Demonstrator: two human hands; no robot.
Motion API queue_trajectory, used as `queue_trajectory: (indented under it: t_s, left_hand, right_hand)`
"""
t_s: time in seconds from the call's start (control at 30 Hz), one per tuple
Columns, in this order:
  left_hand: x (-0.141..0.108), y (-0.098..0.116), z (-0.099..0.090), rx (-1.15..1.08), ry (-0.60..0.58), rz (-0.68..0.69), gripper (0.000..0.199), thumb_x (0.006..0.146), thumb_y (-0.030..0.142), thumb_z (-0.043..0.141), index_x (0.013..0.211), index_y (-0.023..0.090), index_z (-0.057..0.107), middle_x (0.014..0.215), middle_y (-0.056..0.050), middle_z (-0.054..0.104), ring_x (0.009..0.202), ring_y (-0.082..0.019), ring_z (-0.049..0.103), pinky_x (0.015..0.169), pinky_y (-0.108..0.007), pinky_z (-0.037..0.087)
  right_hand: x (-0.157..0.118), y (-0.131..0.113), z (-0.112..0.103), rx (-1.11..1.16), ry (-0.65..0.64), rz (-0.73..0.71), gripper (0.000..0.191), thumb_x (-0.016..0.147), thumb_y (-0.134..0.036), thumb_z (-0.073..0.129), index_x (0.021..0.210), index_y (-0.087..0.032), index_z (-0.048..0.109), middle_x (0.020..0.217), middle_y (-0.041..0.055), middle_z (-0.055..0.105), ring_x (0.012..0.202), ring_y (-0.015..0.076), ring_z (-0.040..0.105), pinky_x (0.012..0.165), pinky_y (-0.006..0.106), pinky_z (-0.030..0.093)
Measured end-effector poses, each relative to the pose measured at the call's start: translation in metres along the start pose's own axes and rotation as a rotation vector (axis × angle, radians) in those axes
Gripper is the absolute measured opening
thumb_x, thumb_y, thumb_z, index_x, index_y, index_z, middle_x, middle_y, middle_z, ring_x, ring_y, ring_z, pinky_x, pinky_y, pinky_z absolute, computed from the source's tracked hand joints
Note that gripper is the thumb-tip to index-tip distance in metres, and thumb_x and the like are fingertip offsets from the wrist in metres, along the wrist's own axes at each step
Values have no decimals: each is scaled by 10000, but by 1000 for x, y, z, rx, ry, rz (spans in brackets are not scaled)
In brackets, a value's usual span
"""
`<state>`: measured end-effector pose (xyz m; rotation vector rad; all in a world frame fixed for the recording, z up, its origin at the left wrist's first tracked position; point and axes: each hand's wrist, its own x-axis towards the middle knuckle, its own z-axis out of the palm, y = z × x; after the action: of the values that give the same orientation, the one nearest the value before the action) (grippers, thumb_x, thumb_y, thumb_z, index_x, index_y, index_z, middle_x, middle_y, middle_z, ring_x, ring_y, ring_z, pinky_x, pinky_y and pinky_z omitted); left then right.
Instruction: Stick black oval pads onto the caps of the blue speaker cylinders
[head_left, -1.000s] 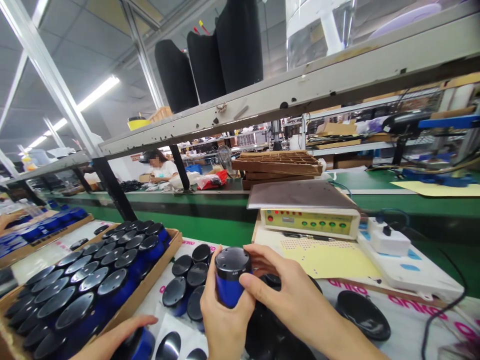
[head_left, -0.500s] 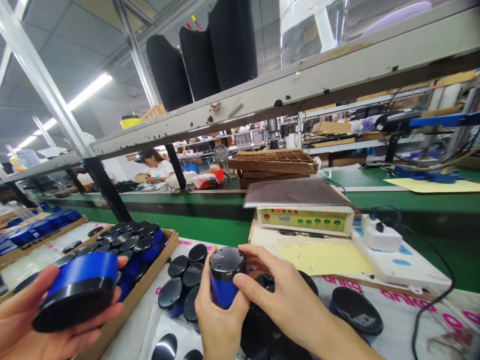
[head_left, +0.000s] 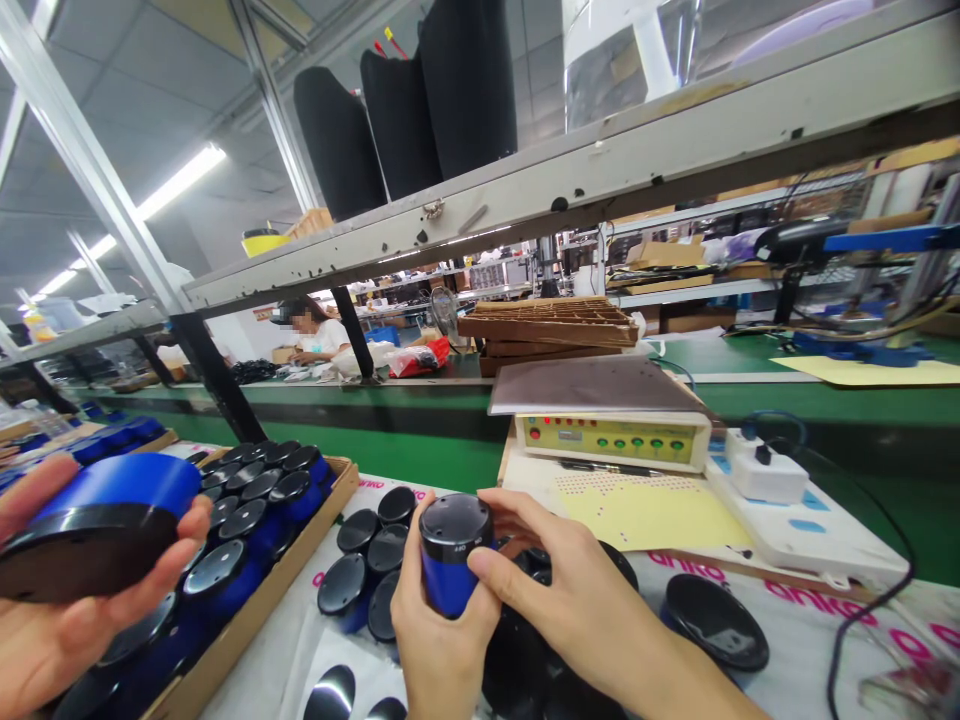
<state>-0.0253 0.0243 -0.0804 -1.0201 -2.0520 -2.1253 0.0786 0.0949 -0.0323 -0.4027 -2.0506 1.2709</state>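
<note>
A blue cylinder with a glossy black top point(head_left: 454, 535) stands upright between my two hands. My left hand point(head_left: 444, 640) wraps round it from below and the left side. With thumb and index finger, my right hand point(head_left: 559, 575) grips its black rim from the right; small white lettering shows there. Close by on the left are several black-topped pieces point(head_left: 343, 585) on a white sheet. More dark round pieces point(head_left: 514, 660) lie partly hidden under my right hand and forearm.
Another person's hand point(head_left: 97, 610) holds a larger blue and black piece at far left. A cardboard tray point(head_left: 330, 520) holds several blue pieces. Behind stand a control box point(head_left: 607, 440), yellow sheet point(head_left: 652, 515) and power strip point(head_left: 810, 530); a shelf point(head_left: 540, 200) crosses above.
The other person's hand has moved left and slightly up with its blue piece, uncovering more of the tray. My hands keep the same hold on the cylinder.
</note>
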Motion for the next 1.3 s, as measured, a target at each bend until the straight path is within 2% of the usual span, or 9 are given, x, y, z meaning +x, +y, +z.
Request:
queue_trajectory:
  t_s: [0.37, 0.5, 0.73, 0.9, 0.97, 1.07, 1.17, 1.3]
  left_hand:
    - [0, 2, 0, 28, 2, 19, 644, 686, 416, 633, 1268, 172, 505, 1106, -68, 676, 1005, -244, 650, 847, -310, 515]
    - [0, 0, -1, 32, 6, 30, 647, 683, 404, 637, 1266, 153, 507, 1136, -86, 663, 1039, -253, 637, 875, -322, 509]
    - [-3, -5, 3, -21, -19, 18, 752, 636, 423, 719, 1300, 179, 466, 1146, -100, 657, 1056, -276, 629, 897, -365, 510]
    - [-4, -6, 7, -31, -75, -13, 794, 635, 435, 725, 1338, 238, 414, 1236, -80, 612, 1103, -271, 607, 925, -372, 502]
    - [-4, -7, 7, -46, -118, -31, 811, 652, 436, 720, 1365, 265, 375, 1266, -73, 592, 1126, -263, 594, 955, -382, 485]
    - [-4, -9, 9, -90, -130, -35, 835, 696, 424, 699, 1411, 285, 292, 1354, -82, 518, 1200, -254, 542, 989, -370, 460]
    - [-4, -9, 11, -129, -114, 15, 815, 743, 404, 669, 1428, 284, 243, 1418, -95, 441, 1231, -243, 510, 966, -337, 476]
    - [-4, -7, 12, -139, -105, 58, 748, 755, 396, 668, 1394, 287, 295, 1394, -85, 458, 1233, -236, 500, 964, -335, 471]
  right_hand:
    - [0, -2, -1, -30, 7, 10, 285, 877, -368, 588, 1155, -315, 561, 1077, -44, 649, 926, 157, 606, 830, 295, 471]
    - [0, -3, -2, 11, -11, -9, 271, 871, -343, 602, 1137, -297, 576, 1071, -29, 648, 936, 162, 602, 835, 289, 469]
    - [1, -6, -5, 93, -92, 36, 544, 722, -220, 741, 1222, -293, 540, 1126, -27, 633, 1004, 186, 582, 831, 266, 467]
    - [0, -7, -5, 94, -97, 95, 503, 710, -167, 694, 1170, -297, 536, 1060, -51, 645, 954, 165, 594, 817, 265, 461]
    - [1, -4, -3, 66, -63, 120, 480, 694, -190, 703, 1134, -290, 538, 1045, -49, 641, 951, 171, 589, 840, 286, 454]
    - [3, 2, 0, -43, 93, 130, 507, 656, -223, 734, 1115, -291, 529, 1082, -35, 614, 987, 189, 563, 874, 323, 443]
    - [5, 7, 1, -101, 257, 67, 567, 653, -259, 749, 1159, -294, 496, 1157, -11, 574, 1033, 201, 537, 903, 339, 436]
    - [5, 9, -1, -89, 335, -28, 562, 677, -290, 751, 1170, -285, 481, 1178, 5, 559, 1051, 200, 531, 914, 328, 440]
